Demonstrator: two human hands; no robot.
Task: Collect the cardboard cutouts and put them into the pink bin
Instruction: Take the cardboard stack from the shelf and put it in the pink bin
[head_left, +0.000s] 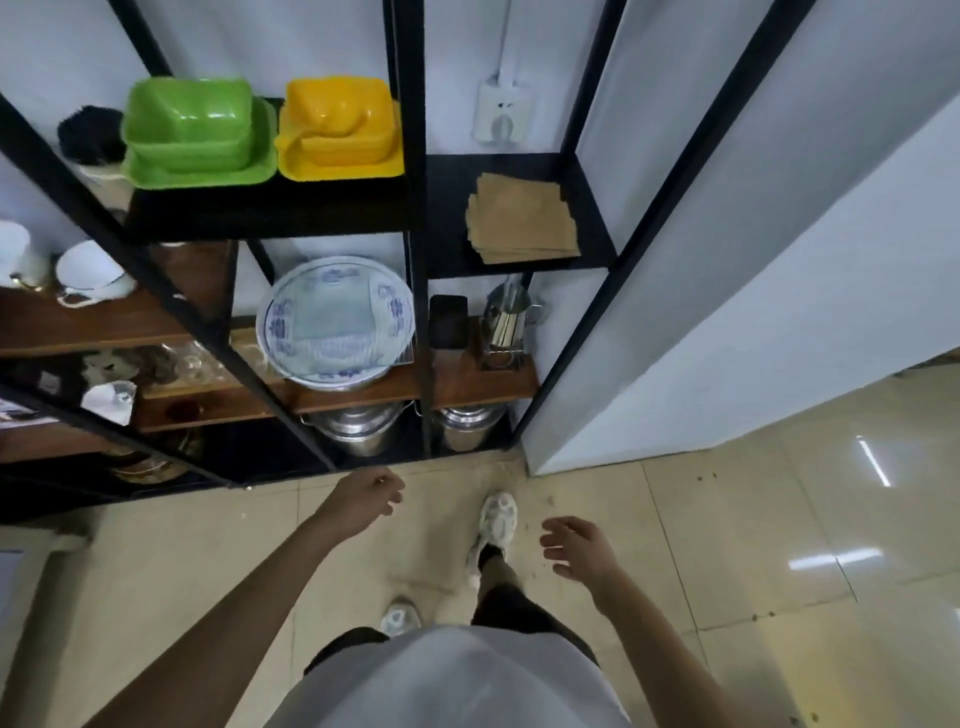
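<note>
Cardboard cutouts (522, 218) stacked loose on black shelf (592, 208): light, stiff, likely to slide apart. Pinch whole stack at near edge. Both hands (363, 501) empty, fingers relaxed.

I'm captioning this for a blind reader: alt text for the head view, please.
A stack of cardboard cutouts lies on a black shelf, right of green and yellow bins. The person's empty left hand and right hand hang open above the tiled floor.
</note>
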